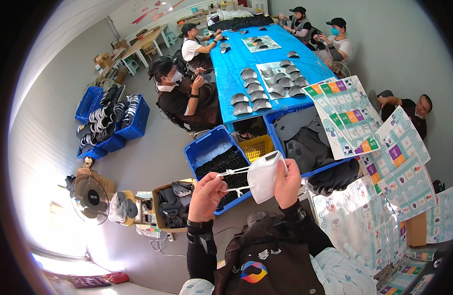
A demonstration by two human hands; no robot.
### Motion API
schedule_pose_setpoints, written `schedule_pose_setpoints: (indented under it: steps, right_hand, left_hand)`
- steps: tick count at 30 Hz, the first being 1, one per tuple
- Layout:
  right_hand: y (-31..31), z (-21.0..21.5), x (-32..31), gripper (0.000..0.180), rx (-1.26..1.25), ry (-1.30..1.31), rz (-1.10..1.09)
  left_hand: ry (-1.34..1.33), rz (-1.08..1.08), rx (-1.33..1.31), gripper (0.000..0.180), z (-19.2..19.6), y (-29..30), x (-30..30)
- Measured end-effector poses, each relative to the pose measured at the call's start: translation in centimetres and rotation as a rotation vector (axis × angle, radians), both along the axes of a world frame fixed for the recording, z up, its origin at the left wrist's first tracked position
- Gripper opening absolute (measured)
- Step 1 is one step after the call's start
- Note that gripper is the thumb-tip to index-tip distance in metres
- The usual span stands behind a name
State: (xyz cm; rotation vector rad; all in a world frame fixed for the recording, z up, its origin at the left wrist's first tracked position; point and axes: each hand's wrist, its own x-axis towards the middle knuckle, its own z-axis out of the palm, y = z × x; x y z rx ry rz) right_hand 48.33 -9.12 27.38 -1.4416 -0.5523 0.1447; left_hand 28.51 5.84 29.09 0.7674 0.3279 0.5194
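A dark apron [285,278] with a multicoloured rounded emblem [246,269] lies nearest, and beyond it the left hand's grip [207,197] pinches the straps [230,172] while the right hand's grip [288,184] clasps the body of a white mask [262,182], held before a blue crate [204,153], with colour-blocked printed sheets [342,115] to the right.

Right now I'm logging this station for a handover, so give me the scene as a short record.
Left hand: holds straps
Right hand: grips white mask
Straps: stretched between mask and left hand
Ahead: yellow basket between blue bins
Beyond: blue table, grey pieces on it
Far left: fan
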Motion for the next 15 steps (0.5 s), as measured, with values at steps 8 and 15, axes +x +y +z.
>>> schedule_pose_setpoints:
  steps: [8, 15]
  right_hand:
    - [-0.6, 1.0, -1.7, 0.018, -0.131, -0.166, 0.044]
    - [-1.6, 1.5, -2.4, 0.015, -0.090, -0.376, 0.246]
  left_hand:
    - [0.271, 0.103, 0.535, 0.088, 2.2, -2.8, 2.1]
    - [0.498, -0.212, 1.076, 0.039, 5.3, -1.9, 5.2]
